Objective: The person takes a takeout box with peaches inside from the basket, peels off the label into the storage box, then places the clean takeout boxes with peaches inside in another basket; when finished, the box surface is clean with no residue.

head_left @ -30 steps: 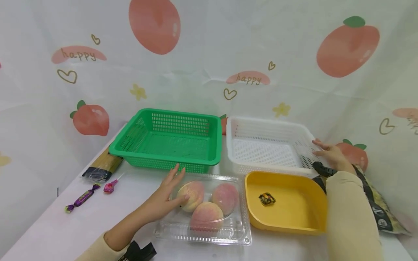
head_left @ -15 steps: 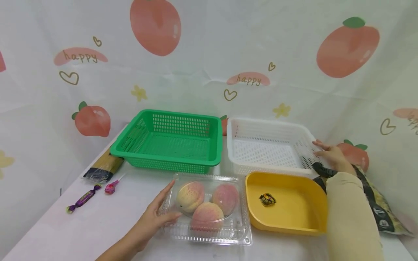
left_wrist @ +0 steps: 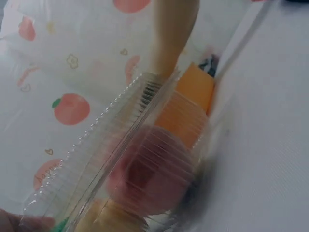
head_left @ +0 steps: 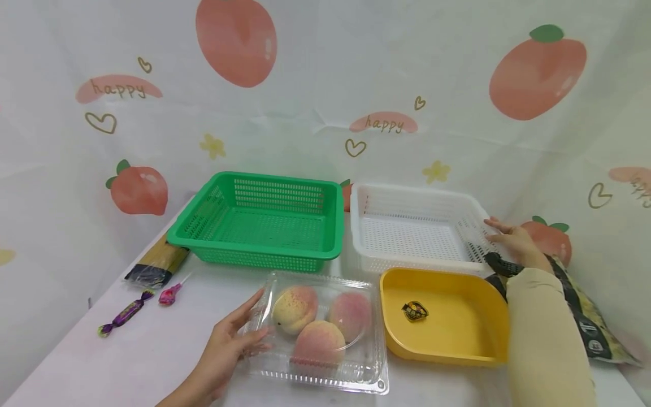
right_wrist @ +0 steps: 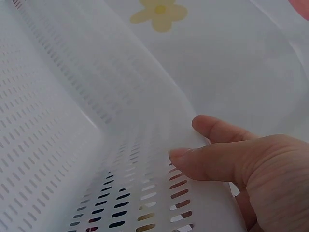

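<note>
My left hand (head_left: pixel 224 347) grips the left side of a clear plastic clamshell box (head_left: pixel 366 362), thumb over the lid and fingers along its outer side. Three peaches (head_left: pixel 319 342) show through the lid. In the left wrist view, the peach (left_wrist: pixel 149 169) nearest the camera sits behind the ribbed clear wall, and only a bit of the hand shows at the lower left. My right hand (head_left: pixel 519 243) holds the right rim of a white plastic basket (head_left: pixel 417 264). In the right wrist view, the thumb (right_wrist: pixel 203 163) lies over the basket's inner side, with fingers outside the rim.
A green basket (head_left: pixel 254 249) stands at back left. Right of the box is a yellow basin (head_left: pixel 458 322) with a small black-wrapped piece (head_left: pixel 415 311) inside. A purple candy (head_left: pixel 124 314), a pink lollipop (head_left: pixel 169 294) and a packet (head_left: pixel 157 263) lie left; a bag (head_left: pixel 585 316) lies right.
My left hand has come down from over the peaches to the box's left side and taken hold. The box has since shifted slightly toward me. The right hand stays on the white basket.
</note>
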`<state>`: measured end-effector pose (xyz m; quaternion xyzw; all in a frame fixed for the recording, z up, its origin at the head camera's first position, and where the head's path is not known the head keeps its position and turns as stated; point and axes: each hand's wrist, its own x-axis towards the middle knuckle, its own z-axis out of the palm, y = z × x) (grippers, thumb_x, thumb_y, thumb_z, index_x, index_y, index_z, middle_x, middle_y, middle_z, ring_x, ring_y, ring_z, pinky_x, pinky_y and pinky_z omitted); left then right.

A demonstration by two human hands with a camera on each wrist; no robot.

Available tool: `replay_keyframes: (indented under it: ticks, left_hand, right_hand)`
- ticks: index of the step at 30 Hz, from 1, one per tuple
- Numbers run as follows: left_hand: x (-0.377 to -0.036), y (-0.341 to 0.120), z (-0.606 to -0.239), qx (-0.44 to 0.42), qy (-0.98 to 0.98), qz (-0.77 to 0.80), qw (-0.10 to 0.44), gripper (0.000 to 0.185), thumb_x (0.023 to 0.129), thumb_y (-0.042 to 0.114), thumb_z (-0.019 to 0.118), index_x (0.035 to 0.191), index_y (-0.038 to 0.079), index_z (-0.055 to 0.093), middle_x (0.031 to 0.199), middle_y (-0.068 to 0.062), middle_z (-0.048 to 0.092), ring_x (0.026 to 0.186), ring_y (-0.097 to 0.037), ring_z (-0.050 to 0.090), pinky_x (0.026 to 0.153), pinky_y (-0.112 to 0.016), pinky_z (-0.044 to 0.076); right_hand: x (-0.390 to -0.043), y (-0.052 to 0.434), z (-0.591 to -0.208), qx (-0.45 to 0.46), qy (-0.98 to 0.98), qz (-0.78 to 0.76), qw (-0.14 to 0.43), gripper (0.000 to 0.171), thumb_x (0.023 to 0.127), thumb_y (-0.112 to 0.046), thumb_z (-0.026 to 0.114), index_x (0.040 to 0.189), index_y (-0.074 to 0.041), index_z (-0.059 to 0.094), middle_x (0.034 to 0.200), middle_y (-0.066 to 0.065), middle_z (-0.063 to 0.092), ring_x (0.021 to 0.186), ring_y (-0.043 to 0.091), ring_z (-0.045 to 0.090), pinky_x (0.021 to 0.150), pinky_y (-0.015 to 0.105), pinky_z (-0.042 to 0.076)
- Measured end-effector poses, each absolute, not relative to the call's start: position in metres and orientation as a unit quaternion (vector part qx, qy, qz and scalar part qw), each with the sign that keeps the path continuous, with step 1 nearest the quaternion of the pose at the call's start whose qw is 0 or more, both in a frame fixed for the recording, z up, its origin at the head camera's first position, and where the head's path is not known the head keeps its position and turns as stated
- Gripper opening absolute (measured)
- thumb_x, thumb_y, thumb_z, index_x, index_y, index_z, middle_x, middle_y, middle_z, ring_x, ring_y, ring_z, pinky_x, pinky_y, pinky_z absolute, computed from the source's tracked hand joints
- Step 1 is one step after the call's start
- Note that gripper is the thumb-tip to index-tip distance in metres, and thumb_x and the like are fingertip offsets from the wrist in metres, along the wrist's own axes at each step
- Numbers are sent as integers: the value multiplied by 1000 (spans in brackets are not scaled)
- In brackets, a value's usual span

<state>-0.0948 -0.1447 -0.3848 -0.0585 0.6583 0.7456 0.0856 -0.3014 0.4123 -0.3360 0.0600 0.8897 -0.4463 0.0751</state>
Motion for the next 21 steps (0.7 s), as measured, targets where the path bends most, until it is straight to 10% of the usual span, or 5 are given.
replay_keyframes:
  ticks: [7, 21]
  left_hand:
    - [-88, -149, -375, -73, 647, 757, 61, 66, 84, 3, 65, 143, 15, 39, 148, -17, 30, 87, -12, 67, 72, -28, 57]
    - [-106, -155, -318, 110, 642, 755, 81, 56, 94, 5, 52, 145, 19, 36, 128, 13, 57, 100, -14, 67, 76, -31, 57]
  right_hand:
    - [-304, 411, -338, 68, 888, -447, 79, 63, 94, -24, 55, 144, -5, 23, 155, 5, -2, 142, 41, 2, 112, 56, 18]
    - [-301, 413, -335, 72, 889, -447, 62, 64, 93, -23, 57, 144, -3, 24, 154, 5, -1, 142, 39, -4, 112, 60, 6]
